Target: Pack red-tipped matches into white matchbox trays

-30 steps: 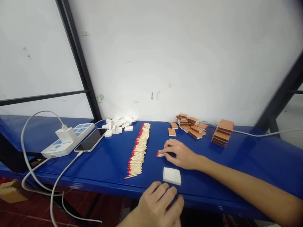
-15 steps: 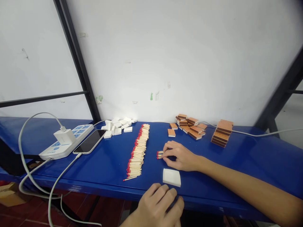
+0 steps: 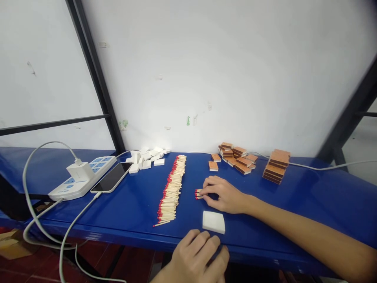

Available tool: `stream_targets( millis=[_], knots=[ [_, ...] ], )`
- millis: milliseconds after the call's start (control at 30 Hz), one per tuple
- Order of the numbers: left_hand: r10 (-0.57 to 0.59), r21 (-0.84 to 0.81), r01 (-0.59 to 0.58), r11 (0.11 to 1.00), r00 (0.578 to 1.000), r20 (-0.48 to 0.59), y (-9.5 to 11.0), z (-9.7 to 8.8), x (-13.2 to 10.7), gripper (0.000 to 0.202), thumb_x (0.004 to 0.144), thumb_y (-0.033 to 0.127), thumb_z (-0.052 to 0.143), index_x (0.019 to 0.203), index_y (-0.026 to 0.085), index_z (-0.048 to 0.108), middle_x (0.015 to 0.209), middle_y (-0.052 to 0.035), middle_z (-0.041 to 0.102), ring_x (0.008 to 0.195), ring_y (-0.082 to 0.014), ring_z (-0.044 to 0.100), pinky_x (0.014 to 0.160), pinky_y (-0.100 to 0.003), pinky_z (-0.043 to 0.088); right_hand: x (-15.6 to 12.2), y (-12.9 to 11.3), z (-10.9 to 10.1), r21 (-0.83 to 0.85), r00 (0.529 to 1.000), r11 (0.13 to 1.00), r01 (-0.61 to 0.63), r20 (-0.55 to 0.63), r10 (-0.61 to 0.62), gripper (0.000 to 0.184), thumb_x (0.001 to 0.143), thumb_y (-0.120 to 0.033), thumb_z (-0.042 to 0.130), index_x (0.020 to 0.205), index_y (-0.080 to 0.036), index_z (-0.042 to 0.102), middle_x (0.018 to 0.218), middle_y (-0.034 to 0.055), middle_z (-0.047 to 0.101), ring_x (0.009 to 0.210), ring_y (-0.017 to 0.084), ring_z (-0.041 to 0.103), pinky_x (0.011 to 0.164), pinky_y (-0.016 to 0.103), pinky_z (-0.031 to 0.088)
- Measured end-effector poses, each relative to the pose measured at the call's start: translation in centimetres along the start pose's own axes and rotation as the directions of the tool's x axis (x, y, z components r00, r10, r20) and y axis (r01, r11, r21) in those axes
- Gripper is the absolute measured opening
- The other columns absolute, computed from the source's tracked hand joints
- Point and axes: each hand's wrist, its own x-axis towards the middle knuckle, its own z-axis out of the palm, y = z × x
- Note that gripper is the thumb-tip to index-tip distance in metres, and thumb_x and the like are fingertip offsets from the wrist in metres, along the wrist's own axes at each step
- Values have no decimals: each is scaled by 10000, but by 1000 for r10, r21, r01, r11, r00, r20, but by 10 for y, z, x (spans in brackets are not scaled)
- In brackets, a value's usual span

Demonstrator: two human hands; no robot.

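Note:
My right hand (image 3: 222, 194) rests on the blue tabletop (image 3: 123, 212) with thumb and fingers closed around a small bunch of matches (image 3: 198, 194). Their red heads stick out to the left, while the other ends are hidden by the hand. Just in front of it lies a white matchbox tray (image 3: 213, 222), apart from both hands. My left hand (image 3: 197, 257) is at the table's front edge, its fingers curled and the fingertips out of sight; nothing shows in it. Left of my right hand runs a long row of loose matches (image 3: 171, 190), red heads leftward.
Small white trays (image 3: 147, 157) lie heaped at the back left. Brown matchboxes (image 3: 235, 155) are piled at the back, with a neat stack (image 3: 276, 165) farther right. A phone (image 3: 113, 177), a power strip (image 3: 85, 177) and white cables (image 3: 66, 236) occupy the left.
My right hand has barely shifted, and a little more of the matches' red heads shows beside its fingers. The left hand and everything else stay in place.

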Motion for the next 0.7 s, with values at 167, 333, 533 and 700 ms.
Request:
stream_targets(
  millis=[167, 333, 533, 700],
  knots=[
    [6, 3, -6, 1000, 1000, 5, 0, 0, 0, 257, 697, 116, 542, 900, 163, 694, 847, -44, 689, 743, -170, 601, 660, -304, 462, 0, -1, -1, 7, 1000, 1000, 26, -6, -26, 221, 939, -195, 567, 1019, -215, 773, 891, 61, 669, 842, 180, 600, 785, 338, 475],
    [9, 5, -9, 1000, 1000, 2, -1, 0, 1, 249, 705, 122, 538, 894, 167, 693, 843, -44, 687, 739, -169, 593, 645, -300, 456, 0, -3, -2, -2, 1000, 1000, 4, -14, -4, 236, 957, -224, 560, 1076, -216, 764, 904, 68, 668, 842, 184, 596, 780, 337, 480],
    [10, -5, -10, 1000, 1000, -9, -1, 1, 1, 249, 699, 113, 546, 887, 158, 704, 838, -44, 687, 736, -170, 595, 651, -304, 450, 1, -2, -1, -21, 999, 999, -34, 8, 34, 242, 960, -239, 548, 1067, -193, 761, 929, 74, 662, 859, 191, 588, 800, 356, 472],
    [11, 0, -11, 1000, 1000, -3, -1, 0, 1, 247, 700, 115, 544, 890, 161, 694, 843, -41, 686, 736, -167, 597, 644, -300, 453, 1, -2, -2, -39, 999, 998, -42, 25, 43, 238, 959, -243, 554, 1070, -202, 760, 938, 71, 655, 866, 190, 588, 808, 355, 467]
  ],
)
